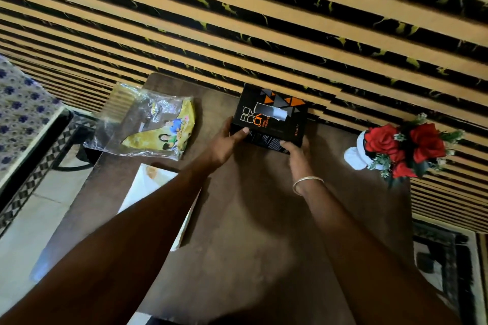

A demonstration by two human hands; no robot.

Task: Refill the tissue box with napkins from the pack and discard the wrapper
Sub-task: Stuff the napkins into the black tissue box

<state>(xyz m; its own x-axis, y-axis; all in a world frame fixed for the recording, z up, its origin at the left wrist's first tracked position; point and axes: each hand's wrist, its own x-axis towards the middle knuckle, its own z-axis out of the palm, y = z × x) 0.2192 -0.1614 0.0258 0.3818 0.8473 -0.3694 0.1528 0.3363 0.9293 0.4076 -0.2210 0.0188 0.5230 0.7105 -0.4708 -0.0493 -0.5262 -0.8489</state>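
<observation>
A black tissue box [274, 113] with orange triangles rests at the far edge of the brown table [250, 219], against the striped wall. A white napkin tip pokes out of its top slot. My left hand [227, 140] grips the box's near left corner. My right hand [297, 150], with a bangle on the wrist, grips its near right corner. The crumpled wrapper [144, 124], clear plastic with yellow print, lies flat and looks empty at the table's far left corner, apart from both hands.
A white pot of red artificial roses [401, 148] stands at the table's right edge. A white sheet of paper [150, 187] lies under my left forearm. A floral-covered surface [18, 108] and tiled floor are at the left.
</observation>
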